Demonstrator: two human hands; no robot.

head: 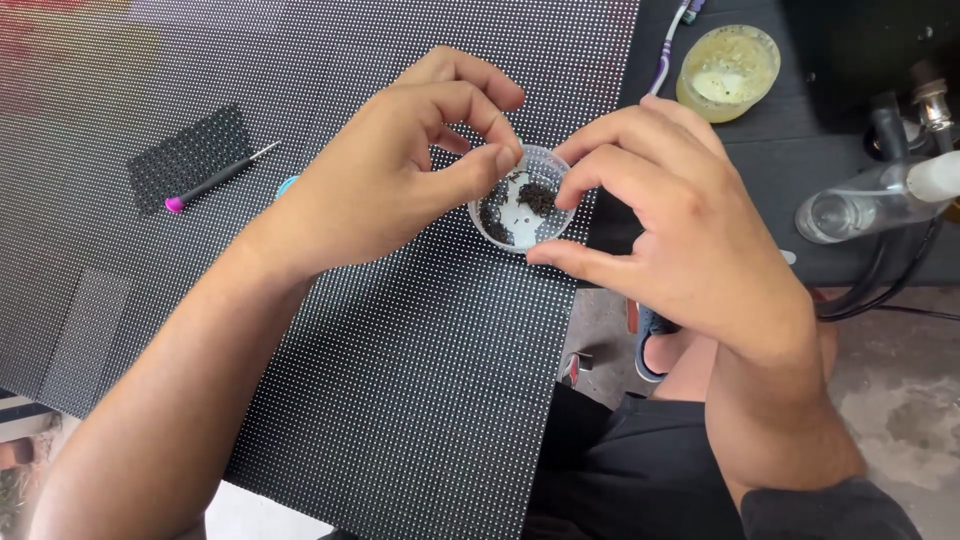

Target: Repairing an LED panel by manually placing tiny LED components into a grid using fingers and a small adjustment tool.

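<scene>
Bright even daylight, soft shadows, sharp focus, slight moiré
</scene>
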